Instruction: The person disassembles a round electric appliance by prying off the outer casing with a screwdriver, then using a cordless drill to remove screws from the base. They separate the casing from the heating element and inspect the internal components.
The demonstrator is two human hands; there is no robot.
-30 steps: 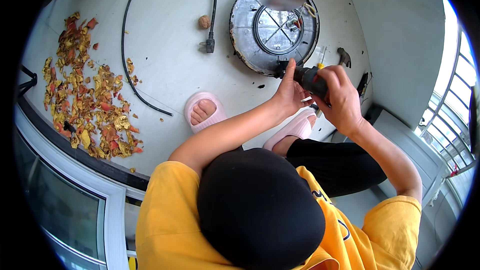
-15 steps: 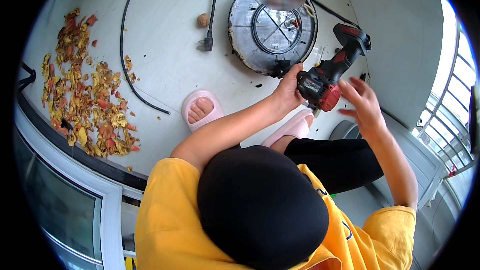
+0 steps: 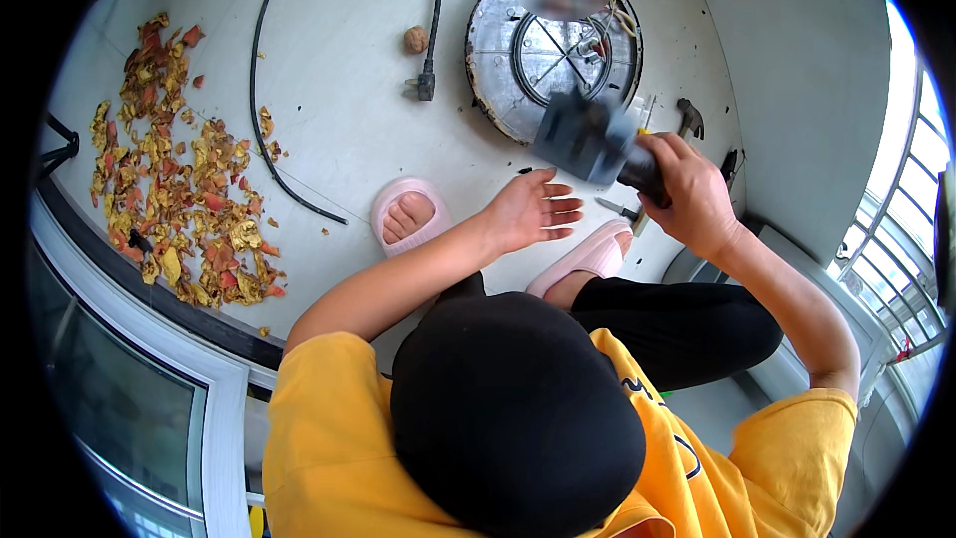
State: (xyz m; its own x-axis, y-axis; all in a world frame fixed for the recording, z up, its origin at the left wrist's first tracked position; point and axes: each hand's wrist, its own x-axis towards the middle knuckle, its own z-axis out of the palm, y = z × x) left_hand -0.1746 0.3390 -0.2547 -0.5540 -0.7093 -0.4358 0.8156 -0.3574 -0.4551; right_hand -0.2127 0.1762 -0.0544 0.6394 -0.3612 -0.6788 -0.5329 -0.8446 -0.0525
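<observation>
The dark, blocky power tool [image 3: 586,137] is hanging at the near edge of the round, silvery metal disc [image 3: 495,65], likely heavy and stiff (that blurred boxy end is probably dragging downward); the right hand [image 3: 692,191] is clasping its narrower part, a sensible hold; the left hand [image 3: 526,212] is hovering, grasping nothing.

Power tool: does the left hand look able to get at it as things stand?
Probably yes: the left hand looks empty and open, close to the power tool in this view, and nothing visible stands between them. The right hand holds one end, leaving the other uncovered.
</observation>
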